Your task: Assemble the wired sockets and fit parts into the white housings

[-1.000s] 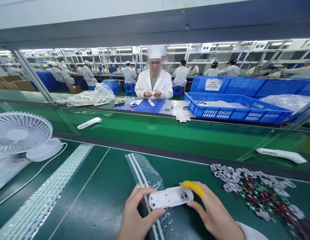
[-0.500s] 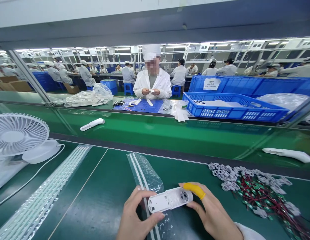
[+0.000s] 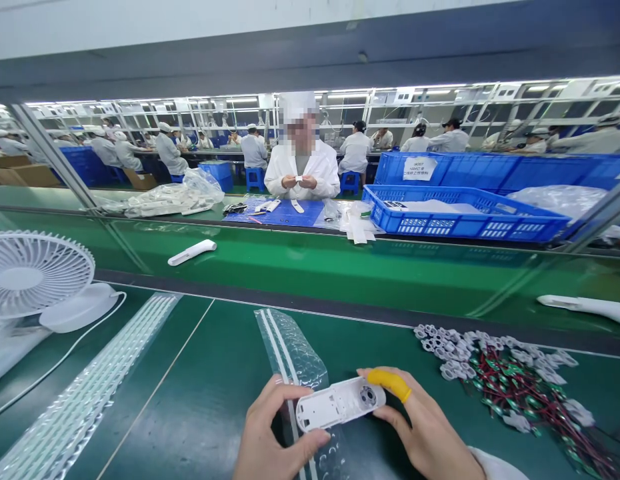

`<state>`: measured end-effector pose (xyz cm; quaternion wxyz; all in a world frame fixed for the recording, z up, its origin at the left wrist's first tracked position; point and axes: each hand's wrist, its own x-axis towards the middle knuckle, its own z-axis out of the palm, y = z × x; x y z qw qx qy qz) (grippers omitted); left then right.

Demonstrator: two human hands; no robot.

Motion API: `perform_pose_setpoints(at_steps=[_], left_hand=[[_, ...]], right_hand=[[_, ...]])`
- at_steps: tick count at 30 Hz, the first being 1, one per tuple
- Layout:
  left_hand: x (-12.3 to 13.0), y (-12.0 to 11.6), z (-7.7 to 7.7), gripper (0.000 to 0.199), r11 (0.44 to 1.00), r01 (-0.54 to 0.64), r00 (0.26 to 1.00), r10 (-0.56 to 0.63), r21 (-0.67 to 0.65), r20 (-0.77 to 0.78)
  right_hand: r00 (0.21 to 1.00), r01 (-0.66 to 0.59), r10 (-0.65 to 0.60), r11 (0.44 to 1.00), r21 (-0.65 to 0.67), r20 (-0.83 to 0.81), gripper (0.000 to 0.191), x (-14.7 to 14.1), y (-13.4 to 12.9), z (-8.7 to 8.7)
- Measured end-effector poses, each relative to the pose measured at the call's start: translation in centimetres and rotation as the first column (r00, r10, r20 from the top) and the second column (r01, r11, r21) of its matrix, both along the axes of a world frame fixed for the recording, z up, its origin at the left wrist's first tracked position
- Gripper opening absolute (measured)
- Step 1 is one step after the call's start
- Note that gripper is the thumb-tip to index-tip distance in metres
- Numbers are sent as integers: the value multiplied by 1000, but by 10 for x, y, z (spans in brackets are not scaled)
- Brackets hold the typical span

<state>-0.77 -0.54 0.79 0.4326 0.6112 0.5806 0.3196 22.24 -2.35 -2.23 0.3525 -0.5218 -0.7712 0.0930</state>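
Observation:
A white plastic housing (image 3: 330,408), long with rounded ends, is held level between my two hands above the green bench. My left hand (image 3: 275,427) pinches its left end between thumb and forefinger. At the other end, my right hand (image 3: 415,417) grips it beside a round dark-grey part (image 3: 368,396) set inside the shell; a yellow finger cover (image 3: 391,383) is on that forefinger. Below the housing lies a clear plastic bag (image 3: 303,357) with two white strips. Right of my right hand are a heap of small grey plastic parts (image 3: 443,350) and green pieces with red wires (image 3: 515,387).
A white fan (image 3: 65,293) stands at the left near bagged strips (image 3: 90,387). White housings lie on the green conveyor (image 3: 290,267), one left (image 3: 193,253) and one right (image 3: 585,307). Beyond it, a co-worker (image 3: 303,163) sits near a blue crate (image 3: 465,220).
Both white housings on the conveyor have shifted slightly to the right. My hands keep the same grip on the housing. The view has shifted slightly.

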Motion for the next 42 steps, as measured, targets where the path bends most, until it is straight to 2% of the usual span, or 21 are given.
perform_pose_setpoints(at_steps=[7, 13, 17, 19, 22, 25, 29, 33, 35, 37, 39, 42], left_hand=[[-5, 0, -2, 22, 995, 86, 996, -84, 55, -31], [-4, 1, -2, 24, 995, 74, 997, -72, 72, -23], [-5, -1, -5, 29, 997, 65, 998, -65, 47, 12], [-3, -1, -8, 35, 998, 32, 994, -37, 53, 101], [2, 1, -14, 49, 1000, -13, 942, 8, 11, 336], [5, 5, -20, 59, 997, -8, 854, 50, -83, 517], [4, 10, -23, 62, 991, -11, 808, 88, -134, 583], [5, 11, -24, 69, 985, -37, 817, 127, -168, 563], [6, 11, -24, 71, 983, -37, 790, 138, -177, 597], [7, 10, -24, 69, 985, -31, 754, 134, -170, 643], [8, 10, -23, 67, 986, -35, 736, 136, -163, 663], [10, 9, -22, 67, 984, -56, 724, 158, -171, 671]], right_hand=[[999, -16, 15, 999, -38, -33, 28, 0, -3, -1], [1000, -8, 7, 998, -65, -22, 29, 0, -4, -6], [999, -26, 26, 1000, -6, 27, 29, 1, -5, 0], [998, -15, 12, 999, 50, 63, 27, 4, 1, 7], [983, 106, -123, 986, 128, 136, 17, 12, 28, 19], [945, 245, -271, 957, 153, 182, 13, 23, 71, 23], [893, 383, -404, 914, 135, 199, 12, 38, 126, 12], [877, 415, -436, 899, 141, 201, 15, 46, 148, 8], [887, 394, -423, 902, 176, 182, 14, 41, 142, 15], [911, 344, -382, 911, 226, 153, 14, 26, 123, 25], [947, 251, -293, 931, 265, 135, 15, 1, 92, 34], [986, 44, -82, 968, 246, 146, 13, -39, 41, 39]])
